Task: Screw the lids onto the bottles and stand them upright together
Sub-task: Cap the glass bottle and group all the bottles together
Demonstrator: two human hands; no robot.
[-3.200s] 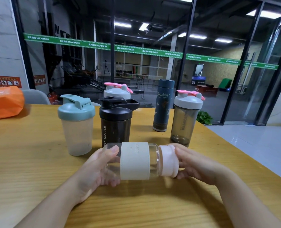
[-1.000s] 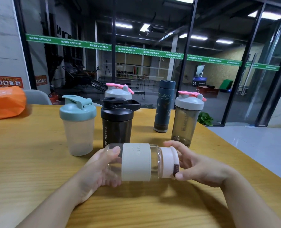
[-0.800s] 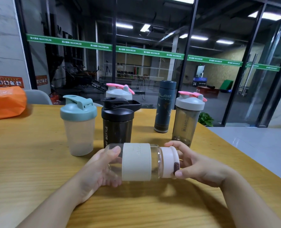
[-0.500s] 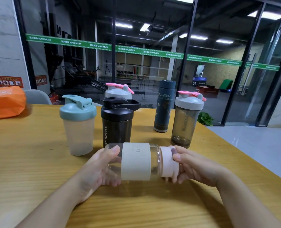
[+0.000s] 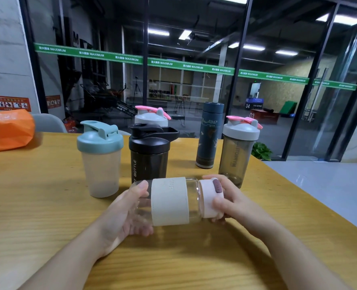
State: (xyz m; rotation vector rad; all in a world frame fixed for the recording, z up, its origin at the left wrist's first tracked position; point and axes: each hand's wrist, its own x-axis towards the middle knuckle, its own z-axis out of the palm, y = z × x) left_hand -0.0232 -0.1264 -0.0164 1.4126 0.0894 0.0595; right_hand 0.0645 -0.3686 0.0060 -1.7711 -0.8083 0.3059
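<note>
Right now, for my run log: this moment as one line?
step: screwing lid | left hand: holds bottle sideways | right hand: grips lid | five bottles upright behind

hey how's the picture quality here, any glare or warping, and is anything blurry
Head view: wide-angle warping bows the dark door frames outward; ceiling strip lights mirror in the glass wall; the clear glass bottle with a cream sleeve and both hands, left and right, look sharp; soft shadows lie on the wooden table beneath them.

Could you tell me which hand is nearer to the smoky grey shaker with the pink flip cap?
Right. The right hand sits just before the grey shaker; the left hand is farther left.
</note>
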